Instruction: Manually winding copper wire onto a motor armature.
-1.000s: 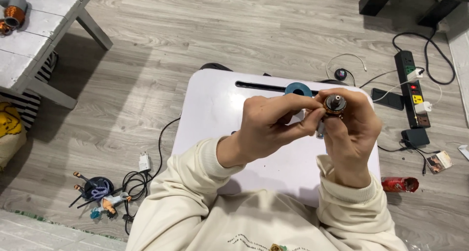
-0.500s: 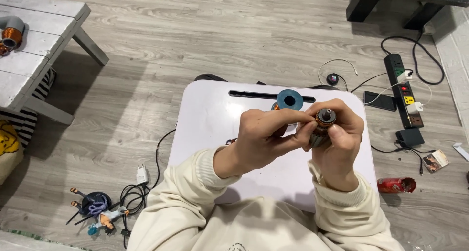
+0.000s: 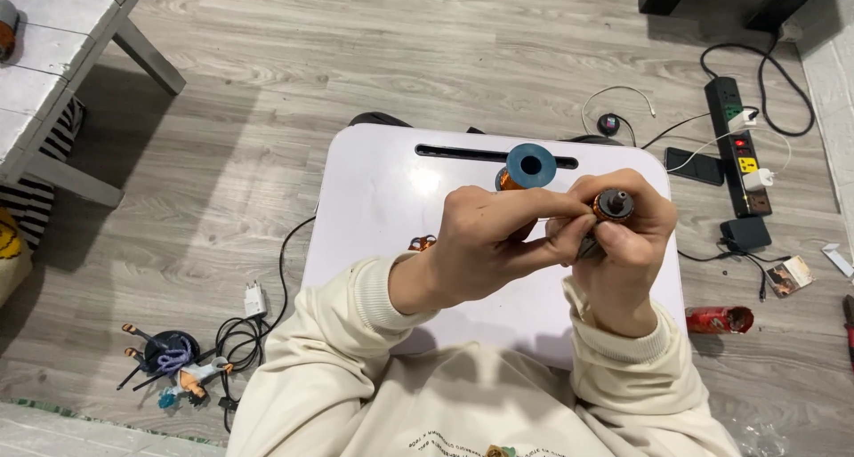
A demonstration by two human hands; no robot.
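While my right hand (image 3: 623,252) grips the rotor (image 3: 613,205) upright over the table (image 3: 382,208), my left hand (image 3: 485,243) pinches its side to steady it

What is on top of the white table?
On the white table: a blue spool of copper wire and a small orange part. Both hands cover the rest below them.

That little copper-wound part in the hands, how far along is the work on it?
Copper already shows around the small motor core, so some winding looks done. The right hand holds it while the left hand pinches beside it. The blue-capped copper wire spool remains on the white table; how much is left is unclear.
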